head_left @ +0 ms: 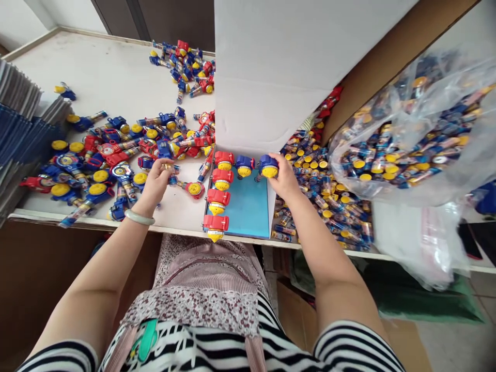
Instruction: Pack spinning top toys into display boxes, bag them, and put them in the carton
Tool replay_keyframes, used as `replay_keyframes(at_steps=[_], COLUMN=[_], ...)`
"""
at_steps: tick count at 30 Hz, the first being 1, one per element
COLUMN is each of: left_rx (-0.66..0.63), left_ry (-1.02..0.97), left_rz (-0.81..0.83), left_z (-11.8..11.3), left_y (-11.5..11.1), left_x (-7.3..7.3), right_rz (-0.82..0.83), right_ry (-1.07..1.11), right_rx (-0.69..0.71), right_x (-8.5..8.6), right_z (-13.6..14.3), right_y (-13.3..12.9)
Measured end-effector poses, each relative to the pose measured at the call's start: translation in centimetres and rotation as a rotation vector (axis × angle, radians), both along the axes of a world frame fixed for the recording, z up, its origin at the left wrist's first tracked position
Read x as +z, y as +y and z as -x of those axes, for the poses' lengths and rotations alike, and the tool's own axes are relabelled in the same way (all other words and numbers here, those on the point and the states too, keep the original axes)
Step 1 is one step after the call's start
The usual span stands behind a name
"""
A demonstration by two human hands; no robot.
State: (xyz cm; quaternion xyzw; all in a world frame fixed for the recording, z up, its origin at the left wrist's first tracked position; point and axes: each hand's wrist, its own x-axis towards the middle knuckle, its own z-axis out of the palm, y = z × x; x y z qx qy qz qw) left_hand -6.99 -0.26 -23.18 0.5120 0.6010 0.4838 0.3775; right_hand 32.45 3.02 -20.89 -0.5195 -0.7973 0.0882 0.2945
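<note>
My right hand (285,178) is closed round a blue toy with a yellow domed cap (268,166), at the far right corner of an open white box with a light blue bottom (250,209). Beside it in the box's far row is another blue-and-yellow toy (245,166). Several red toys with yellow caps (219,199) line the box's left side. My left hand (158,180) pinches the clear tube of a toy (170,168) just left of the box, over the near edge of a pile. Fingers hide part of that toy.
Red and blue toys (112,150) lie heaped on the white table (104,62). The raised white lid (271,67) stands behind the box. To the right are loose small tubes with yellow caps (321,201) and a clear bag (395,150) of them. Stacked flat cardboard (23,134) stands far left.
</note>
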Motion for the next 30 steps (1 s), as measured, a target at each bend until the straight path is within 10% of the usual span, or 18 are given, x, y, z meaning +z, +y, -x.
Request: replay_keyframes(at_steps=[8, 17, 21, 25, 30], left_rx=[-0.154, -0.813, -0.549, -0.216, 0.043], left_ry=[-0.024, -0.297, 0.201, 0.781, 0.949], left_rz=[-0.15, -0.227, -0.341, -0.098, 0.125], left_z=[-3.1, -9.4, -1.2, 8.0, 7.6], left_y=[-3.0, -3.9, -3.6, -4.4, -4.9], left_x=[5.7, 9.4, 7.7, 2.8, -2.3], right_rz=[-0.017, -0.19, -0.398, -0.346, -0.091], right_ry=[-0.236, 0.323, 0.406, 0.266, 0.214], right_rx=[-0.114, 0.172, 0.052, 0.006, 0.015], right_x=[2.2, 9.1, 6.9, 2.3, -1.8], right_z=[0.6, 10.2, 6.3, 2.5, 4.2], right_y=[-1.4, -5.9, -6.8, -6.8, -6.0])
